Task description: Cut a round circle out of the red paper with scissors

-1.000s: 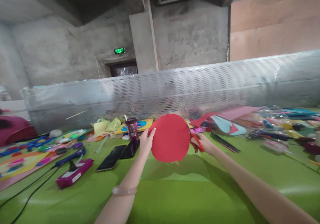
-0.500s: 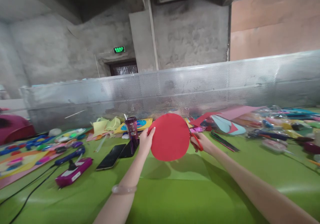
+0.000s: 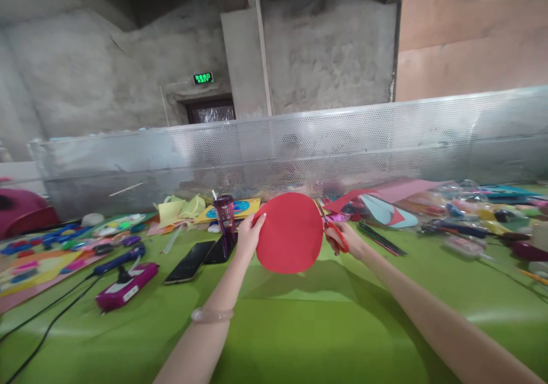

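My left hand [image 3: 247, 239] pinches the left edge of a red paper disc [image 3: 289, 233] and holds it upright above the green table cover [image 3: 299, 338]. My right hand [image 3: 346, 241] is closed on red-handled scissors [image 3: 333, 231] at the disc's right edge. The scissor blades point up along the disc's rim. A pale bracelet [image 3: 212, 314] sits on my left wrist.
Two dark phones [image 3: 189, 262] lie left of my left hand, beside a purple tumbler [image 3: 225, 215]. A magenta tool with a black cable [image 3: 127, 286] lies further left. Coloured paper and craft supplies [image 3: 462, 213] crowd the table's back and right. A perforated metal barrier [image 3: 342, 144] runs behind.
The disc and both hands have stayed almost in place; the scissors have shifted slightly along the disc's right rim. The view has tilted up a little.
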Motion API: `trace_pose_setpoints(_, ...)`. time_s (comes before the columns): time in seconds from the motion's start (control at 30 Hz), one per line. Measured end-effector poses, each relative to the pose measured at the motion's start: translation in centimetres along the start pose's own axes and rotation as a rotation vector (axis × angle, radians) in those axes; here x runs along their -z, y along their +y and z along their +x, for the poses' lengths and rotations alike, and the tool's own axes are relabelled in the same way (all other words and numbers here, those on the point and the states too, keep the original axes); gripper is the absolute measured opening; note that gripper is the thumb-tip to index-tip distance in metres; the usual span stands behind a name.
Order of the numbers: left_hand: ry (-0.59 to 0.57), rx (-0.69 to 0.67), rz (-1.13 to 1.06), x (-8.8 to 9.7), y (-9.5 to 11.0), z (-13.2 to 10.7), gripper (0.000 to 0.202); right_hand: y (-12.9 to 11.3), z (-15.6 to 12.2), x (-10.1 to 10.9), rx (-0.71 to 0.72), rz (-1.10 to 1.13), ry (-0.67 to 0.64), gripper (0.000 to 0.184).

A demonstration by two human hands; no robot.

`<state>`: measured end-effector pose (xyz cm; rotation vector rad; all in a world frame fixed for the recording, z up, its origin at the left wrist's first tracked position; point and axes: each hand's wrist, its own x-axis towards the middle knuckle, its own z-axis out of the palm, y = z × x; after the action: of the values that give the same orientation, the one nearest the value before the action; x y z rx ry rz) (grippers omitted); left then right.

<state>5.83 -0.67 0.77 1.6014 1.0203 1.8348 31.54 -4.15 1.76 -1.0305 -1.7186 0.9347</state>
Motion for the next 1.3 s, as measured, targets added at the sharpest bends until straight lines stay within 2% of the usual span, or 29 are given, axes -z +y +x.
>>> trace_pose_setpoints(0.33, 0.072, -0.013, 0.02, 0.13, -0.07, 0.22, 0.039, -0.57, -0.45, -0.23, -0.024, -0.036, -0.016, 0.023)
trace_pose_setpoints(0.6, 0.055, 0.007, -0.002, 0.11, 0.32, 0.13, 0.041, -0.45, -0.4, -0.25, -0.017, -0.036, -0.043, 0.024)
trace_pose_setpoints(1.13, 0.04, -0.002, 0.003, 0.13, -0.16, 0.21, 0.041, -0.41, -0.38, -0.31, 0.008, -0.06, -0.028, 0.028)
trace_pose_setpoints(1.3, 0.07, 0.016, -0.017, 0.06, -0.3, 0.33, 0.042, 0.03, -0.14, -0.25, 0.026, -0.055, -0.035, 0.029)
